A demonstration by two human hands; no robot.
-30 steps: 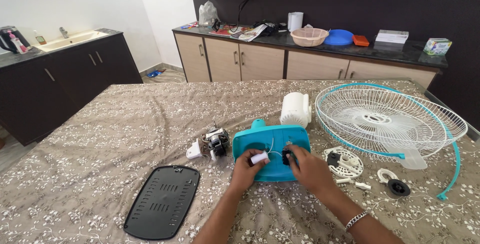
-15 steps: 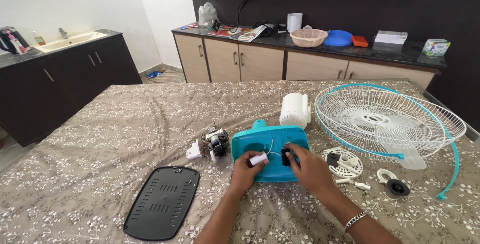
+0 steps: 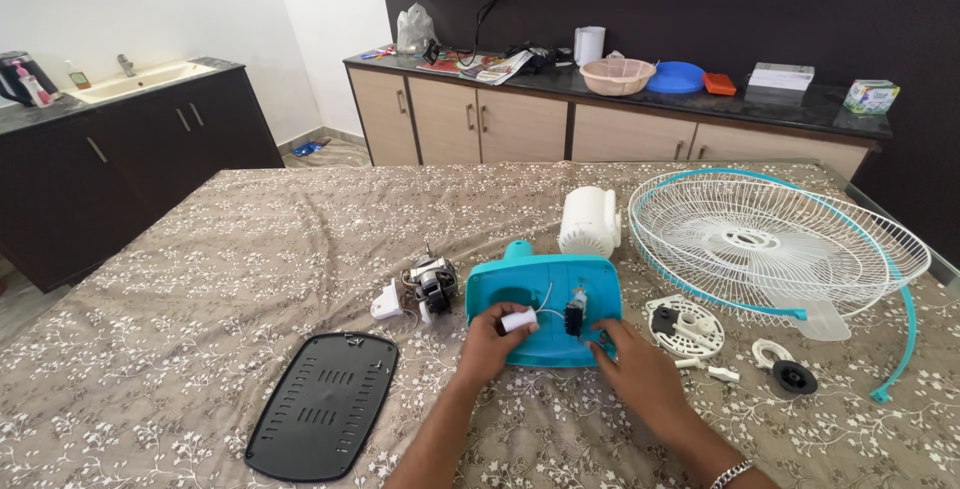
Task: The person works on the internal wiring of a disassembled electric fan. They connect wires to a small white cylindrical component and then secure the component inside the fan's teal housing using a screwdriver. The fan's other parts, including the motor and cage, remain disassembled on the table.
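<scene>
At frame centre, my left hand [image 3: 490,344] pinches a white capacitor [image 3: 519,321] over the teal fan base [image 3: 545,309]; my right hand [image 3: 640,369], fingers curled, touches its black switch [image 3: 575,314]. A tug could snap the thin wires [image 3: 545,299].

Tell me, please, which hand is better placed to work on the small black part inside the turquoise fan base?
Probably the right hand: its fingertips already touch the small black part inside the turquoise fan base. The left hand is occupied, gripping a small white cylinder attached by thin wires.
</scene>
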